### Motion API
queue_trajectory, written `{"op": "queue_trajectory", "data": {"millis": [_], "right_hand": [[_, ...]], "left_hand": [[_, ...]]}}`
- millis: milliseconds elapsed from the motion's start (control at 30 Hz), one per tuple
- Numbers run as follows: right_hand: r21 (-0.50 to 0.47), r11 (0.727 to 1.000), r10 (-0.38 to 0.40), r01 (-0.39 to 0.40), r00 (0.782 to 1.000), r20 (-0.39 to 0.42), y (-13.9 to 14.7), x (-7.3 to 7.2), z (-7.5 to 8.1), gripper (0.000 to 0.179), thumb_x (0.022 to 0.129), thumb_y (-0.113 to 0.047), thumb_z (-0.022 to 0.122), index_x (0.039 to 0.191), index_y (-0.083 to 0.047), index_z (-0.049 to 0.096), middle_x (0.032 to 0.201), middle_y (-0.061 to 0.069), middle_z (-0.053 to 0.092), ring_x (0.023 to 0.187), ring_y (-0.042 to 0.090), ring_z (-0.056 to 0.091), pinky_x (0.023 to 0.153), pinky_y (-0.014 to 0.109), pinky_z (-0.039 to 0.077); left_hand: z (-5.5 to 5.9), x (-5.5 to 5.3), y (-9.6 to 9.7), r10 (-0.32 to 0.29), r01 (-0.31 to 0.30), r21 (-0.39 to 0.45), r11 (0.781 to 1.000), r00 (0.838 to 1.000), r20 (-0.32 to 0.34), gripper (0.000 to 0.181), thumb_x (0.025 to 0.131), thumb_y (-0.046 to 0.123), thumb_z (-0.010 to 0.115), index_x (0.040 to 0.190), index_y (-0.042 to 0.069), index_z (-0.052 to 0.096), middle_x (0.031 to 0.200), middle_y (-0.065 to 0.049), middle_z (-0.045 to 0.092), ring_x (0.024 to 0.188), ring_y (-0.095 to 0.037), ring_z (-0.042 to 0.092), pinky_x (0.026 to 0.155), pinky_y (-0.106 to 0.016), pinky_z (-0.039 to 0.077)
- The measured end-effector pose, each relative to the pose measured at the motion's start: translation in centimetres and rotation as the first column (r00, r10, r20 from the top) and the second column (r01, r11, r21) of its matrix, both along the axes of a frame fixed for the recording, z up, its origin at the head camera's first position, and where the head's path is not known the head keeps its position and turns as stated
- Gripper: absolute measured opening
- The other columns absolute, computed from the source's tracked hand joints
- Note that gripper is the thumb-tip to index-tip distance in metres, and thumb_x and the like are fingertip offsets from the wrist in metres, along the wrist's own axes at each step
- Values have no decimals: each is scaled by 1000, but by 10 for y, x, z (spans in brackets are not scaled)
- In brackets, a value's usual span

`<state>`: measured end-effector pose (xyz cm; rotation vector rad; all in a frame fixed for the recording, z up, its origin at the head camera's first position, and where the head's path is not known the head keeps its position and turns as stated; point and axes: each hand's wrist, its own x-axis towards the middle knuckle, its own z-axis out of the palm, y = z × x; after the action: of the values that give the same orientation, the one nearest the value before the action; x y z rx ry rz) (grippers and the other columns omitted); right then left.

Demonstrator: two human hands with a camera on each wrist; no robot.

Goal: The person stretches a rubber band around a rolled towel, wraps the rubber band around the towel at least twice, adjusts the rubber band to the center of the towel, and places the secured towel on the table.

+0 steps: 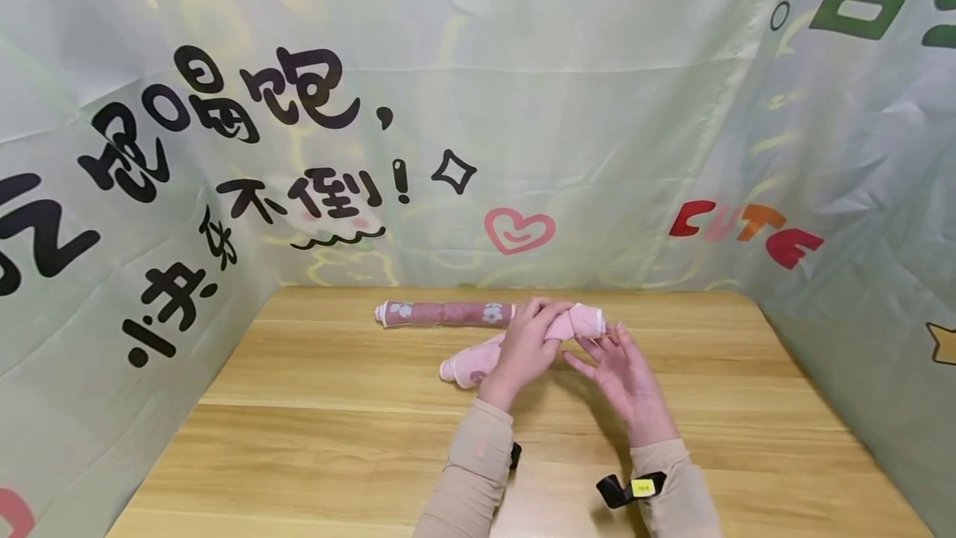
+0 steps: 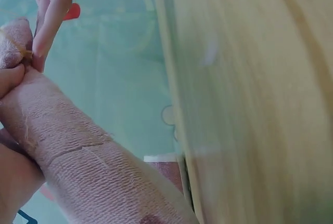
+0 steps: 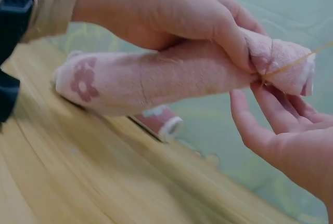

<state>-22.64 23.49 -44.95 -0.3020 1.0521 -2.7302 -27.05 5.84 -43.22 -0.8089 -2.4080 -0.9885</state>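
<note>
A rolled light pink towel (image 1: 575,323) with a darker flower print slants above the wooden table. My left hand (image 1: 529,347) grips it from above, with the thumb near a thin yellow rubber band (image 3: 291,66). That band cinches the roll near its right end and is pulled taut to the right, out of the right wrist view. Below that end is my right hand (image 1: 630,384), palm up, several fingers spread. Its fingertips meet the towel at the band; where the stretched loop ends is hidden.
Behind the hands, a second rolled towel (image 1: 426,315), dusky pink with pale flowers, lies along the back of the wooden table (image 1: 336,438). Printed cloth walls (image 1: 597,123) stand at the back and both sides. Each wrist wears a black strap (image 1: 612,490).
</note>
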Motion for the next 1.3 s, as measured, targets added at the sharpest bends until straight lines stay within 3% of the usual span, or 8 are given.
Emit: {"op": "queue_trajectory", "data": {"millis": [233, 433, 533, 667, 867, 967, 1133, 1300], "right_hand": [[225, 969, -92, 106, 993, -71, 9, 2, 7, 30, 104, -19, 39, 111, -17, 68, 112, -4, 69, 103, 12, 64, 93, 45, 54], [443, 876, -174, 190, 982, -79, 9, 3, 13, 22, 101, -12, 49, 121, -7, 58, 110, -6, 65, 99, 9, 64, 89, 39, 57], [570, 792, -184, 218, 976, -117, 8, 4, 14, 36, 99, -10, 53, 131, 5, 48, 107, -6, 62, 97, 8, 64, 89, 37, 57], [707, 656, -193, 262, 965, -179, 7, 6, 16, 51, 95, -8, 59, 136, 15, 40, 103, -7, 61, 92, 4, 62, 86, 30, 58], [834, 458, -203, 307, 950, -238, 7, 9, 21, 50, 90, -10, 67, 132, 10, 50, 99, 2, 63, 83, 1, 60, 76, 22, 55], [869, 379, -184, 317, 947, -265, 8, 9, 22, 49, 89, -15, 69, 130, 7, 54, 102, 12, 64, 81, 2, 59, 73, 24, 54], [887, 327, -166, 325, 944, -285, 7, 8, 22, 47, 88, -19, 71, 126, 5, 57, 102, 16, 64, 79, 3, 58, 71, 27, 55], [888, 320, -181, 330, 941, -285, 7, 8, 20, 45, 88, -22, 72, 123, 3, 59, 100, 13, 64, 78, 4, 58, 70, 28, 55]], "left_hand": [[0, 4, 4, -23, 14, -99, 995, 995, -95, 41, 81, 6, 70, 117, 25, 69, 113, 1, 63, 105, -18, 59, 92, -31, 49], [0, 6, 5, -58, 33, -180, 983, 989, -137, 39, 80, 5, 71, 113, 26, 72, 112, 4, 62, 104, -16, 59, 89, -29, 50], [-1, 6, 5, -77, 48, -196, 979, 987, -141, 39, 79, 4, 71, 112, 26, 73, 112, 4, 63, 105, -15, 59, 92, -29, 50], [-1, 6, 5, -99, 69, -202, 977, 984, -147, 40, 78, 5, 74, 113, 25, 72, 113, 6, 66, 107, -14, 59, 96, -27, 48], [-1, 7, 8, -140, 120, -159, 980, 982, -125, 37, 78, 6, 76, 111, 20, 68, 113, 6, 70, 107, -14, 62, 102, -26, 46], [-1, 7, 8, -158, 144, -130, 981, 981, -108, 33, 79, 5, 76, 108, 19, 67, 110, 6, 70, 105, -13, 62, 100, -25, 46], [-1, 7, 7, -177, 164, -112, 980, 977, -118, 26, 81, 8, 76, 104, 18, 69, 108, 5, 71, 104, -13, 63, 98, -24, 47], [1, 7, 6, -173, 163, -100, 982, 979, -104, 27, 82, 9, 76, 106, 18, 68, 110, 5, 71, 105, -13, 62, 98, -23, 47]]}}
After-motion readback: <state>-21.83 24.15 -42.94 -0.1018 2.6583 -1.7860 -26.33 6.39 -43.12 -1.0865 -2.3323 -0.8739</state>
